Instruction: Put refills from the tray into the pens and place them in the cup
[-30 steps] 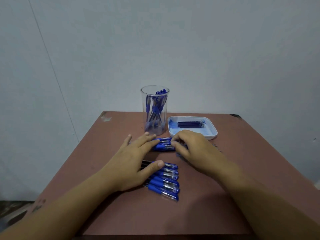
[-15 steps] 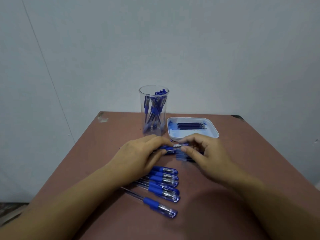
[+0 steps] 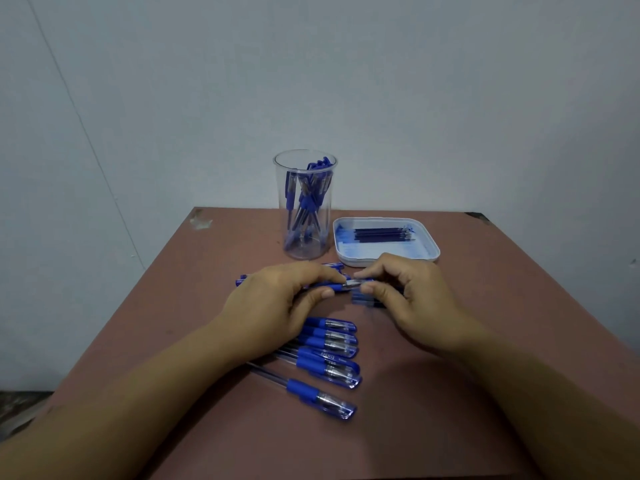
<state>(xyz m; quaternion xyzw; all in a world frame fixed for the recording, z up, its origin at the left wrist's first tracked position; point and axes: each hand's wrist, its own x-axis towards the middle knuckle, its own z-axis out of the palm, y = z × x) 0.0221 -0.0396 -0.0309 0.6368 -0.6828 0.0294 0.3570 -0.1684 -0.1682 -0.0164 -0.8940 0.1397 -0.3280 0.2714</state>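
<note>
Closest to the person, a row of pens point(image 3: 325, 355) lies side by side on the brown surface point(image 3: 485, 341), all with their caps on. One of them sits a little apart at the front. Just past the row, the two hands come close together. The left hand point(image 3: 277, 303) has its fingers curled round the blue grip part of one pen point(image 3: 349, 285). The right hand point(image 3: 412, 296) pinches the shiny end of the same pen between its thumb and fingers. So this pen lies sideways between both hands, low over the surface, and I think it is being pulled or twisted open. A pen like this looks light, thin and hard, and its smooth clear part can slip, so the blue grip is the best place to hold it. A few more blue pen parts point(image 3: 360, 299) lie under and behind the hands, but they are too hidden to tell what they are. Farther back on the right is the white tray point(image 3: 424, 244) with the dark refills point(image 3: 381, 234) lying in a bunch. They look very thin and may bend, so each one should be held near its middle and pushed in straight. Next to the tray on the left stands the tall clear cup point(image 3: 304, 209), with several blue pens already standing inside.
</note>
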